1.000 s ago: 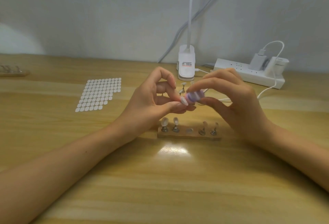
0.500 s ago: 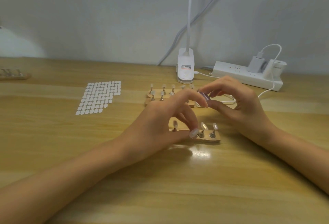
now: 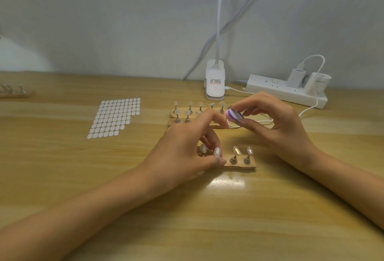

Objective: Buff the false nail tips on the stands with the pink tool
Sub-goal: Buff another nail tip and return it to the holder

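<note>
Head view: left hand (image 3: pixel 182 150) pinches a nail tip (image 3: pixel 217 152) on near stand (image 3: pixel 243 166); right hand (image 3: pixel 276 123), at 1 o'clock, grips pink tool (image 3: pixel 234 114); buffing seems unfinished.

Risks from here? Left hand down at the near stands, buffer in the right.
1. The left hand curls in over the near base; lifting out may tip the two free nail tips beside it.
2. The right hand only pinches the pink tool by fingertips; a slip could drop it onto the far base.
</note>
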`<act>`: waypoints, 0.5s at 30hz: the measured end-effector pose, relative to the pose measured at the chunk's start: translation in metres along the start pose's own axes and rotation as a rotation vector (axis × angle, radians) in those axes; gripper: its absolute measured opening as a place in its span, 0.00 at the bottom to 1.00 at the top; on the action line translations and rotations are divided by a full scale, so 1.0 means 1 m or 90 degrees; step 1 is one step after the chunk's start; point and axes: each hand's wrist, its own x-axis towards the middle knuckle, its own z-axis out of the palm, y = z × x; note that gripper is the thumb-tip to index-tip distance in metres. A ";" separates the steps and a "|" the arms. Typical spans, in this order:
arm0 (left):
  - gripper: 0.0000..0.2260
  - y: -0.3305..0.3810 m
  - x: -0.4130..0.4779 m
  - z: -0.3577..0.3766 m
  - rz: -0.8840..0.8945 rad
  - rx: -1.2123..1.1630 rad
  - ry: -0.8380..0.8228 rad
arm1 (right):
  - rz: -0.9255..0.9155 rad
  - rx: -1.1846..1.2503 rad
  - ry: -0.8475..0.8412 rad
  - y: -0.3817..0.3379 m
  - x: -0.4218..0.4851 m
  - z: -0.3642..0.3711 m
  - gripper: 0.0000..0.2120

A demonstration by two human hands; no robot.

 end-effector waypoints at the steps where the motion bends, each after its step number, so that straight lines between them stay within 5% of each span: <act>1: 0.24 0.002 0.000 0.000 0.006 0.019 -0.003 | 0.006 0.009 0.004 0.000 0.000 0.000 0.10; 15: 0.28 0.013 0.007 0.018 0.135 0.215 0.059 | 0.104 0.105 0.019 0.000 0.004 -0.001 0.09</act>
